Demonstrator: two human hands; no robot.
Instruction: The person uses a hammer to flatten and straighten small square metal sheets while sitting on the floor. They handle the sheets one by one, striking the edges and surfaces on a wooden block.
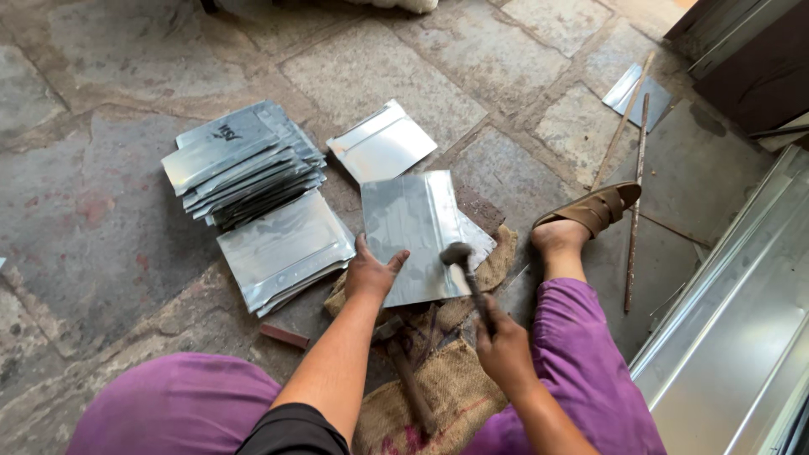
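1. Left hand (372, 274) spread flat on the lower left corner of the metal sheet (415, 229), fingers open, thumb pressed onto the surface, pinning it down.
2. Right hand (503, 347) closed around the handle of a hammer (459, 255), head raised just above the sheet's lower right edge.
3. Sheet lying partly on burlap sacking (451, 383) over the stone floor (101, 211); just left of the sheet, 2 stacks of similar folded pieces (253, 164); 1 loose piece (383, 143) just behind it.
4. Sandalled foot (586, 215) resting right of the sheet, near a thin rod (636, 202).
5. Likely risks: thumb close to the strike line, so a glancing blow could catch it; soft sacking beneath could let the sheet bounce or slide; sharp cut edges near bare fingers; a second tool handle (411, 388) under the sheet's near edge could tilt it and spoil the blow.
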